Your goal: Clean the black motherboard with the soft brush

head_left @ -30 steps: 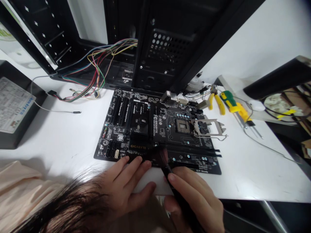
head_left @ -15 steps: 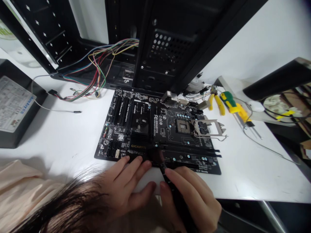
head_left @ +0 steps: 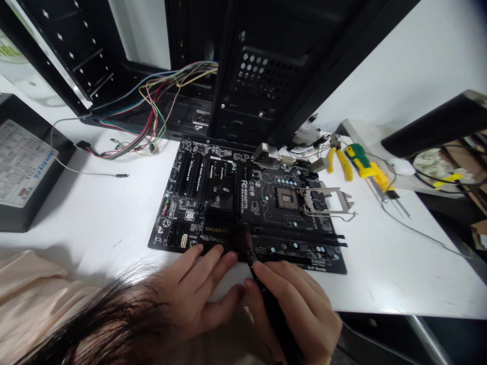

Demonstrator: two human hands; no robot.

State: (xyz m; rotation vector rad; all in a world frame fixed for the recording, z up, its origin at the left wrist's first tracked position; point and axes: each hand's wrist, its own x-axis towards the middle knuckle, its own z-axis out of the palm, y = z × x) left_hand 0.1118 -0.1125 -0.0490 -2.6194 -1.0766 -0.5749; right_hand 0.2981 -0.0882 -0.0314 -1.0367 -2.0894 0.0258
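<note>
1. A black box (head_left: 26, 167) with a white label sits at far left on the white table (head_left: 102, 208).
2. Coloured wires (head_left: 152, 106) spill out of the black case (head_left: 258, 30) that stands behind my work.
3. My left hand (head_left: 190, 291) has its fingers spread, fingertips on the near edge of the motherboard (head_left: 224, 187), holding nothing that I can see.
4. The motherboard lies flat on the table, in front of the case, its metal bracket (head_left: 331, 200) swung open at the right.
5. My right hand (head_left: 300, 304) is closed around the dark handle of the brush (head_left: 262, 284); its bristles are at the board's near side, by the gold GIGABYTE lettering.
6. Farther right lie yellow-handled pliers (head_left: 343, 163) and a green-and-yellow screwdriver (head_left: 357, 158).
</note>
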